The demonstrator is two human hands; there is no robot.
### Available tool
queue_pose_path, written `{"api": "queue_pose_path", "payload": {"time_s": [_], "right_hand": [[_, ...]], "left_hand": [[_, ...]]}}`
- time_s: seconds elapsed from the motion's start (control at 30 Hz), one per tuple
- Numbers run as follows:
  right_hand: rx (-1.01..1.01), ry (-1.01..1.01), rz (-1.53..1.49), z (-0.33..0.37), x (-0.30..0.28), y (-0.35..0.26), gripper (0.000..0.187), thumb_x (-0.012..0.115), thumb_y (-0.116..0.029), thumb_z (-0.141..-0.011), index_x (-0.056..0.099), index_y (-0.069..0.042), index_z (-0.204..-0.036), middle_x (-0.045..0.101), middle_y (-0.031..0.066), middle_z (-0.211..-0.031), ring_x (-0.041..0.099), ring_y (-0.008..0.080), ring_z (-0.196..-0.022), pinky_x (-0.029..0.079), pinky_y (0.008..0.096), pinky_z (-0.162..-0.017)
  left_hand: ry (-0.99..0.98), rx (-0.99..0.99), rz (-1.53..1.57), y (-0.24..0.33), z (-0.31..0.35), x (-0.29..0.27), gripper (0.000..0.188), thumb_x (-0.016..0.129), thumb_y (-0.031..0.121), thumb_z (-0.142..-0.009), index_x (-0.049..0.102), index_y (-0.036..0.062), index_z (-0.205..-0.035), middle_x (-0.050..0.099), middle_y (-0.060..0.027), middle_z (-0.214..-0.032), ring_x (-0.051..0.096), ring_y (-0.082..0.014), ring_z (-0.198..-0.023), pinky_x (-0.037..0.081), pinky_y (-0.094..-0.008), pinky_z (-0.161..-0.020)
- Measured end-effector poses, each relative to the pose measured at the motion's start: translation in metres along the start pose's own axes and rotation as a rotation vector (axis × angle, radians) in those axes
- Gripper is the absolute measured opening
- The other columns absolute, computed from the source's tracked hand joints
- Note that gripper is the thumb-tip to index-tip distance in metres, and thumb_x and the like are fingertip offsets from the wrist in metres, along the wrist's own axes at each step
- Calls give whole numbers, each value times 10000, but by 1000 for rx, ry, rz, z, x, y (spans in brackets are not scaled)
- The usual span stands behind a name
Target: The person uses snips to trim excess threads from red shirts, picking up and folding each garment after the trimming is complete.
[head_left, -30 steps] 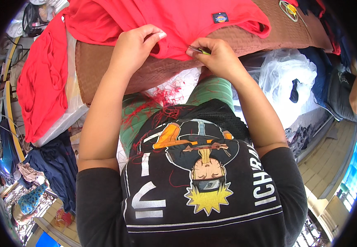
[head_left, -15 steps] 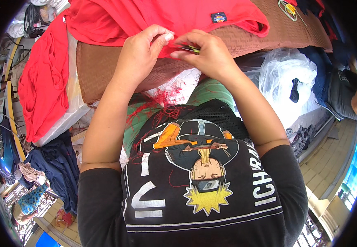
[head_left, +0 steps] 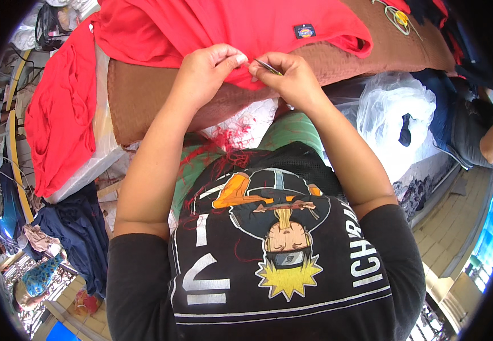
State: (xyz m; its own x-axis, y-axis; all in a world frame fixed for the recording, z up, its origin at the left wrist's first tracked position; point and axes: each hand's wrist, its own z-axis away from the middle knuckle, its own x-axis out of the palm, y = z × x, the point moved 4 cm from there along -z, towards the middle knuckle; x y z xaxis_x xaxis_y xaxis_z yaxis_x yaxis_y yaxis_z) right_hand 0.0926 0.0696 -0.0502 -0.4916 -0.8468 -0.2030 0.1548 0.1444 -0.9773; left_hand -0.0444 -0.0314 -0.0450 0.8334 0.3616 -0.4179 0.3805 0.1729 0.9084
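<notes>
A red garment (head_left: 229,25) with a dark label patch is spread over a brown cushion (head_left: 360,59) in front of me. My left hand (head_left: 209,71) pinches its near edge between thumb and fingers. Just to the right, my right hand (head_left: 289,77) is closed around a slim pointed tool (head_left: 269,67), dark with a yellowish part; its exact kind is hidden by the fingers. The right fingertips are close to the left ones, at the garment's edge. Loose red threads (head_left: 232,148) lie tangled on my lap below.
Another red garment (head_left: 61,113) hangs at the left over a pale, plastic-covered block. Dark blue cloth (head_left: 76,233) lies below it. Right of my knees is a clear plastic bag (head_left: 397,108). A yellowish cord loop (head_left: 397,16) rests on the cushion's far right. Part of another person shows at the right rim.
Both hands have moved slightly nearer to me, with the garment's edge between them. My right hand, blurred before, now shows clearly, and the tool in it has turned.
</notes>
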Motion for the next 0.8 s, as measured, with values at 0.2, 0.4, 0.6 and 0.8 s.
{"api": "queue_pose_path", "payload": {"time_s": [0.2,0.4,0.6,0.8], "right_hand": [[11,-17,-50,-4,-5,-13,140,605,-115,-913,672,6,-933,685,21,-804,599,57,-780,470,218,-734],[-63,15,22,-1,-8,-10,140,629,-150,-905,671,-18,-921,676,1,-775,564,32,-721,440,207,-647],[-72,66,203,0,-12,-15,164,650,-168,-889,670,-7,-918,681,30,-781,582,64,-728,471,243,-672],[-169,107,351,3,-10,-29,193,668,-192,-875,660,-12,-943,681,56,-798,600,90,-750,483,266,-682]], "left_hand": [[29,-24,6,-2,-1,-5,203,661,209,-871,704,31,-959,715,-94,-859,668,-126,-807,512,-283,-746],[-7,-117,9,8,4,-3,230,640,173,-896,683,-19,-1015,706,-42,-918,620,-70,-841,487,-233,-784],[-19,-42,-56,16,6,-3,213,685,230,-846,726,55,-960,716,-100,-843,672,-139,-765,507,-283,-718],[-41,-104,-250,32,6,0,205,668,191,-870,713,31,-991,704,-17,-826,595,-46,-766,478,-231,-719]]}}
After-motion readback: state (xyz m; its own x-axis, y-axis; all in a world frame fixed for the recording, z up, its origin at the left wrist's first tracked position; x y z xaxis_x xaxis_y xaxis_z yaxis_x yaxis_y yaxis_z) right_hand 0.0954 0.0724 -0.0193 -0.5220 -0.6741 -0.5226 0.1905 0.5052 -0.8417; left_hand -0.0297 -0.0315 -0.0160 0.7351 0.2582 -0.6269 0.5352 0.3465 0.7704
